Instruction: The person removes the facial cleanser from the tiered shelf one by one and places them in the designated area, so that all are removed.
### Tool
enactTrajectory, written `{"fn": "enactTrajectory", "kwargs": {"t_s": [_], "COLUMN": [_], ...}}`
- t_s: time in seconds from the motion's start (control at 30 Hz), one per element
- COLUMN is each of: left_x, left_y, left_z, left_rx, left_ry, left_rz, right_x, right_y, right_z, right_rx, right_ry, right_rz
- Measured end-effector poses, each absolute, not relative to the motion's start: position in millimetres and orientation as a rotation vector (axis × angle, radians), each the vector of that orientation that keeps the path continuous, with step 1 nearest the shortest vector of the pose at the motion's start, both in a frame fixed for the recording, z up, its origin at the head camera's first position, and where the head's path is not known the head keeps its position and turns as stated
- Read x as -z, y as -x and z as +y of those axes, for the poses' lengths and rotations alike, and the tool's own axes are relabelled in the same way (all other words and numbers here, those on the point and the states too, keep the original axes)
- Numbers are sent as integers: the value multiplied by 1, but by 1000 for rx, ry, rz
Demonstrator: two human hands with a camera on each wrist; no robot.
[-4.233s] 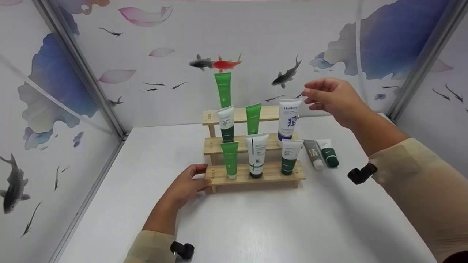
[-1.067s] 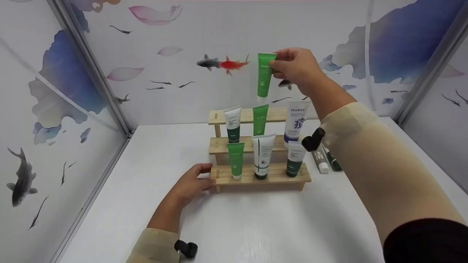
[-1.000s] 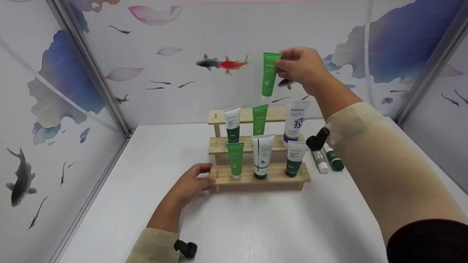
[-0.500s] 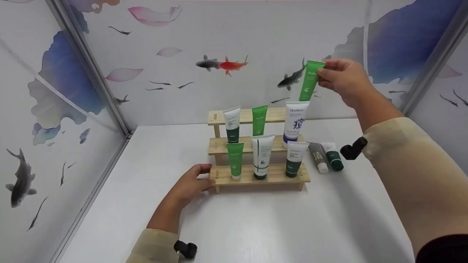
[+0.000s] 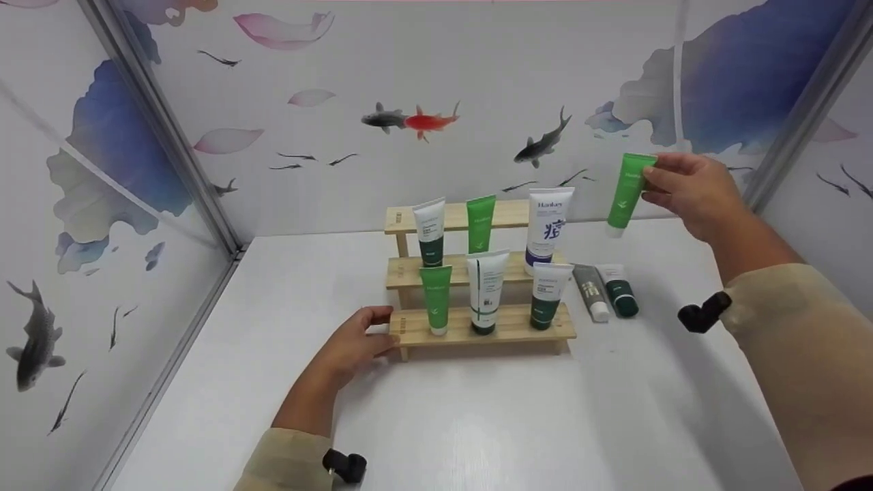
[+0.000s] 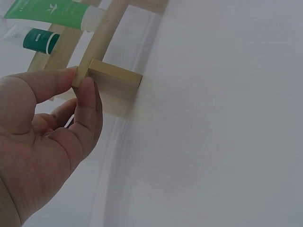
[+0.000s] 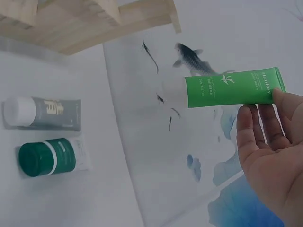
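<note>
Head view: right hand [image 5: 699, 194] pinches a green tube [image 5: 627, 194], slanting down from its fingertips; left hand [image 5: 354, 344] grips one end of the wooden rack [image 5: 513, 332]; carrying seems underway; lowering would need a steady pinch.

A green tube [image 5: 628, 191], earlier upright on the top shelf [image 5: 511, 213] of the wooden stand [image 5: 516, 271], now tilts in the right hand [image 5: 697, 193] at the right of the frame, lower than half a second ago. Its pale cap [image 5: 615, 232], then behind the purple and white tube [image 5: 545, 228], shows, though too faintly to trace. The right sleeve [image 5: 798, 341] no longer covers the lying green and white tube [image 5: 619, 293].
</note>
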State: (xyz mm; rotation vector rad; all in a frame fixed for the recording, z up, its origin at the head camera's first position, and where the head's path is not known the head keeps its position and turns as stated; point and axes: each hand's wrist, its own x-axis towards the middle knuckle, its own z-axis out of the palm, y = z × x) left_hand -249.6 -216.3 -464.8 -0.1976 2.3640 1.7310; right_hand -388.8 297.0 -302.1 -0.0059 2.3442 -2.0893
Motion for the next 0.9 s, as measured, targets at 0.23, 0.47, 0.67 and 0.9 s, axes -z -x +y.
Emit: {"fn": "enactTrajectory", "kwargs": {"t_s": [0.23,0.47,0.67,0.9], "left_x": [463,464,465,464], "left_y": [249,247,248,250], "left_z": [-216,-217,-216,-217], "left_rx": [-1750,-1760,-1741,-1783], "left_ry": [198,201,203,183], "left_rz": [2348,2331,2340,2303], "right_x": [335,368,394,412], "right_y": [384,380,380,379], "right_z": [323,342,357,367], "right_rx": [2001,1838,1729,1654], "right_ry": [-43,-86,-148,-203], "right_rz": [2407,2503,2498,2453]}}
